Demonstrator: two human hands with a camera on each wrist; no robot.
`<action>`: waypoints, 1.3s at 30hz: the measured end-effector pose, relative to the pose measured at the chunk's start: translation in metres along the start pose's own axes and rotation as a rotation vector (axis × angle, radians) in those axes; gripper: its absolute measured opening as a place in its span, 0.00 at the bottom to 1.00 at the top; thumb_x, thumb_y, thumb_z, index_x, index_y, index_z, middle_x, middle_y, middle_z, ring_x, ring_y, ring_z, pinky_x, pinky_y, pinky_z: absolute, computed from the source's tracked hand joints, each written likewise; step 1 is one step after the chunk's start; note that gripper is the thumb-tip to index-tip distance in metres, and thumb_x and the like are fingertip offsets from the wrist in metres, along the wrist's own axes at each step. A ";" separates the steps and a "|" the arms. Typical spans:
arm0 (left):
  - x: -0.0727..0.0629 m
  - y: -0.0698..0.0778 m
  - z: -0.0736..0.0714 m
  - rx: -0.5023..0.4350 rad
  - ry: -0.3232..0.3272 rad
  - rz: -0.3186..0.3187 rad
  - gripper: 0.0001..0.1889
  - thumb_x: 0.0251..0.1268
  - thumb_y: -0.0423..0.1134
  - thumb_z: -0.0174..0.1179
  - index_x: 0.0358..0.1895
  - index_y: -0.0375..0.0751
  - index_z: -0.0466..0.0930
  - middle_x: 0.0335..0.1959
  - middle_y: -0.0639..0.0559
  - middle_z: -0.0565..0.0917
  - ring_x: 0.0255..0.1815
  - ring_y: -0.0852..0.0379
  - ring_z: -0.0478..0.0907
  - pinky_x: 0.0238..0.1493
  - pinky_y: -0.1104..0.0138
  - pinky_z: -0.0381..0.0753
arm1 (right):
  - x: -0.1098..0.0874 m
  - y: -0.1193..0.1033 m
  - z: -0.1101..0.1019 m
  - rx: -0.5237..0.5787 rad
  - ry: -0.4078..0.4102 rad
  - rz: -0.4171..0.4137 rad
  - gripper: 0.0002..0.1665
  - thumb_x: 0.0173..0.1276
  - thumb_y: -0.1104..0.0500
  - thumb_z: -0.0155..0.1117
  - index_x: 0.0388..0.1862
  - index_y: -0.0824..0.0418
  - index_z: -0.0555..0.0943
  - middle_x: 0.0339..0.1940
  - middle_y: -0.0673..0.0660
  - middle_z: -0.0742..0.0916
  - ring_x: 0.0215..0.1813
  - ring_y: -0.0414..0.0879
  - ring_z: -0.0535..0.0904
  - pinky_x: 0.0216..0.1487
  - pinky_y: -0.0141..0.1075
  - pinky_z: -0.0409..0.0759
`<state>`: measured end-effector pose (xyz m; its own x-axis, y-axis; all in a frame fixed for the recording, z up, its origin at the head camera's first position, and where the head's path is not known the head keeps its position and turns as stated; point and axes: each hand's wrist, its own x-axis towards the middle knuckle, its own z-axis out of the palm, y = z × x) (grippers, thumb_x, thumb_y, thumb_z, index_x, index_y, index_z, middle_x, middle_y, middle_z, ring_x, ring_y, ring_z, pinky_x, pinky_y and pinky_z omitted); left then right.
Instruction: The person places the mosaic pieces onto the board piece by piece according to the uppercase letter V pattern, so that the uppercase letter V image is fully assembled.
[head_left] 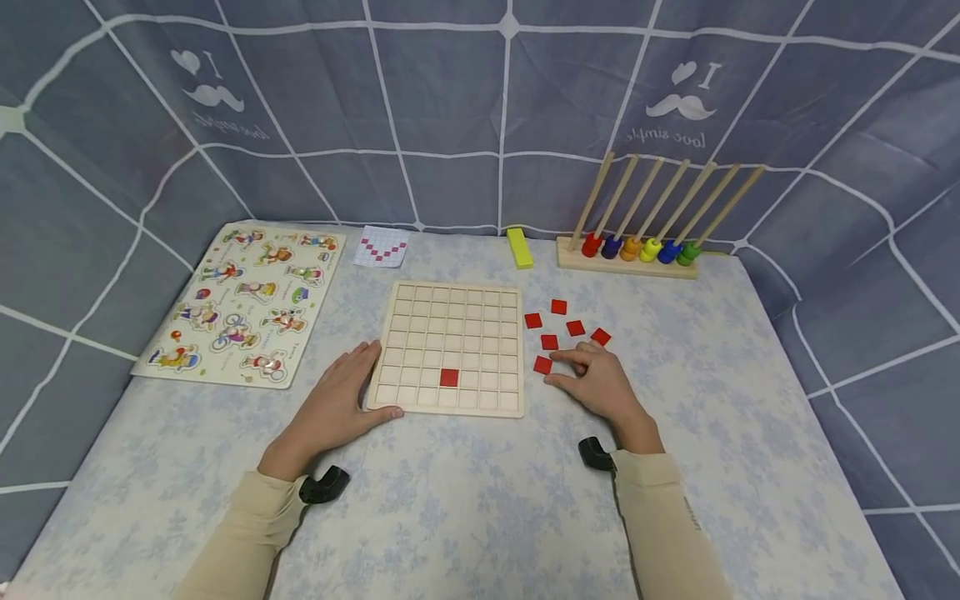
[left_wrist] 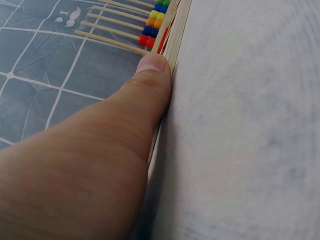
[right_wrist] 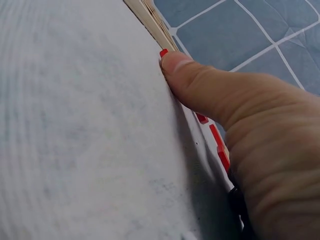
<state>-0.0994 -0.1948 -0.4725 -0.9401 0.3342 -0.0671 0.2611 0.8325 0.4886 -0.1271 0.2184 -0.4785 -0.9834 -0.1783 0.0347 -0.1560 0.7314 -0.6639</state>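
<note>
A square wooden grid board (head_left: 420, 392) lies flat, one red tile (head_left: 448, 378) set in a lower middle cell. My left hand (head_left: 341, 400) rests at the board's near left corner, fingers along the left side and thumb on the front edge. In the left wrist view that thumb (left_wrist: 150, 75) presses against the board's edge. To the right of the board, my right hand (head_left: 600, 382) pinches a red square tile (head_left: 542, 365) between thumb and forefinger. Its thumb (right_wrist: 185, 70) hides most of that tile in the right wrist view. Several loose red tiles (head_left: 550, 342) lie just beyond these fingers.
A picture puzzle board (head_left: 296, 283) lies at the far left, beside a small pattern card (head_left: 381, 247). Behind the grid board is a yellow block (head_left: 519, 248). A bead stand (head_left: 626, 264) with upright rods stands at the back right, before the hanging cloth (head_left: 442, 100).
</note>
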 end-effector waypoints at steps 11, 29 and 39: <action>0.000 0.000 0.001 0.006 0.009 0.006 0.61 0.57 0.64 0.71 0.82 0.33 0.46 0.82 0.36 0.56 0.84 0.38 0.50 0.84 0.46 0.48 | 0.002 -0.001 0.002 -0.020 -0.010 0.017 0.23 0.62 0.49 0.78 0.53 0.57 0.89 0.23 0.51 0.69 0.29 0.45 0.64 0.33 0.37 0.63; -0.001 0.002 0.000 0.003 0.008 0.002 0.61 0.58 0.64 0.70 0.83 0.33 0.46 0.83 0.36 0.55 0.84 0.38 0.50 0.84 0.46 0.48 | 0.002 -0.002 0.004 0.019 0.030 -0.023 0.15 0.63 0.52 0.77 0.45 0.58 0.89 0.23 0.51 0.70 0.32 0.44 0.66 0.36 0.37 0.64; 0.000 0.001 -0.001 0.004 0.004 0.006 0.60 0.58 0.63 0.71 0.83 0.33 0.46 0.83 0.36 0.56 0.84 0.38 0.50 0.84 0.47 0.48 | 0.002 -0.009 0.006 0.049 0.035 -0.025 0.14 0.63 0.52 0.77 0.42 0.58 0.87 0.23 0.51 0.71 0.34 0.45 0.67 0.38 0.38 0.65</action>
<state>-0.0993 -0.1946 -0.4714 -0.9394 0.3375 -0.0603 0.2678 0.8323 0.4854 -0.1268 0.2081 -0.4768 -0.9819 -0.1725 0.0778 -0.1772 0.6935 -0.6983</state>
